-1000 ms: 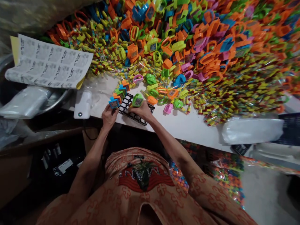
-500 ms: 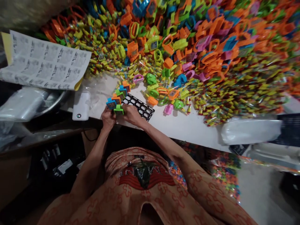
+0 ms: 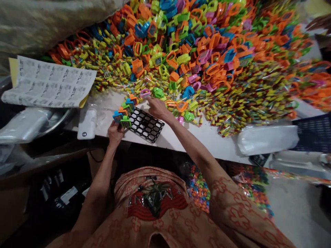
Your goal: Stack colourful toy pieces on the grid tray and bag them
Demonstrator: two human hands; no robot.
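At the table's front edge, my left hand (image 3: 115, 133) is closed on the left end of a black grid rack (image 3: 147, 127). Toy watches in blue, orange and green fill that end, with a green watch (image 3: 126, 121) right beside my fingers; the rack's other cells show bare. My right hand (image 3: 158, 108) is stretched over the rack's far edge, among loose toy watches. A pink watch (image 3: 145, 93) and a green wrapped watch (image 3: 158, 92) lie just beyond its fingertips. Its fingers point down and are partly hidden, so their grip cannot be made out.
A large heap of colourful toy watches (image 3: 196, 51) and small yellow wrapped pieces (image 3: 248, 100) covers the back. On the left are a printed label sheet (image 3: 49, 82), a white power bank (image 3: 87, 124) and plastic bags (image 3: 24, 125). Clear bags (image 3: 267, 139) lie right. Another person's hand (image 3: 319, 24) shows far right.
My right hand has left the filled end of the rack and moved right and away from me to the loose watches. More of the rack shows. My left hand stays at its end.
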